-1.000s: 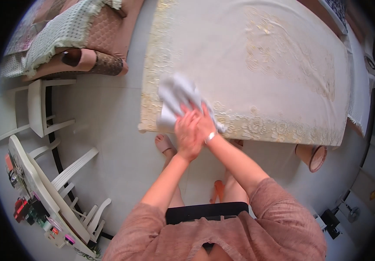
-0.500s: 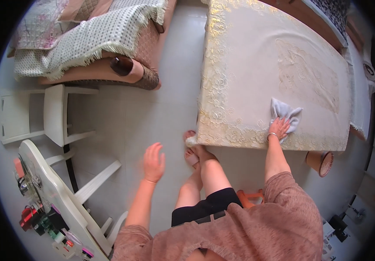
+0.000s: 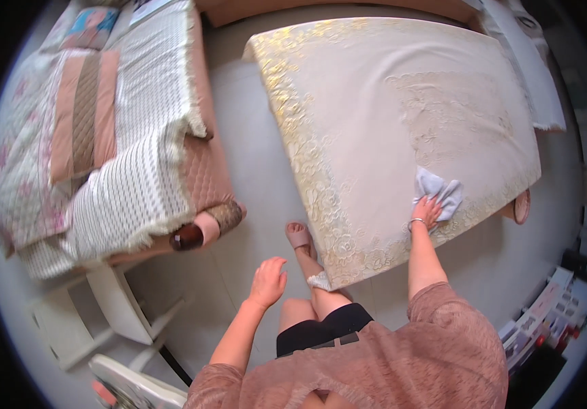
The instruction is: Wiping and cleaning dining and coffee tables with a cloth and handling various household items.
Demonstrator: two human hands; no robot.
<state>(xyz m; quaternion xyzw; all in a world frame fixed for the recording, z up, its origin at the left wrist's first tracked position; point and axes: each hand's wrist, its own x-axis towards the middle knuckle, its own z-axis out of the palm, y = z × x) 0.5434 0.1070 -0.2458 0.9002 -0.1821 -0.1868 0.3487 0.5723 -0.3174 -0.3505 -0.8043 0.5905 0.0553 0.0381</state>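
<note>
A white cloth (image 3: 438,192) lies bunched on the pale tablecloth with gold floral edging (image 3: 348,252). My right hand (image 3: 429,212) presses down on the cloth near the table's front edge, its fingers over the fabric and a bracelet at the wrist. My left hand (image 3: 268,281) hangs in the air left of the table's near corner. Its fingers are loosely bent, and nothing is in it.
At the left stands a sofa with a fringed throw (image 3: 150,177), cushions and a rolled bolster arm (image 3: 208,225). White plastic chairs (image 3: 119,307) and a white table (image 3: 130,385) are at lower left. A basket (image 3: 521,206) sits beyond the table's right corner.
The view has turned, so the table appears angled and the sofa shows more fully. My left hand is higher in relation to my knees and nearer the table; my right hand stays on the cloth.
</note>
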